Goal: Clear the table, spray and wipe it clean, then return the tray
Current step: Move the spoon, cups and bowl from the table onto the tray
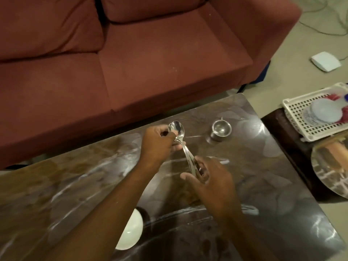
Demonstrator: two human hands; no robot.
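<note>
Both hands hold the spoons [180,140] above the table [75,185]: left hand [160,144] pinches the bowls, right hand [209,183] grips the handles. Steel cup [220,130] empty; tray [305,117] holds plates [325,112].

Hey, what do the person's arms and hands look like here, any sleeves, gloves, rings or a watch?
Both forearms are bare for as far as the frame shows them, with no sleeve edge in view. The left hand and right hand wear no gloves. No watch, bracelet or ring is visible on either wrist or on the fingers that show, though some fingers are partly hidden.
</note>
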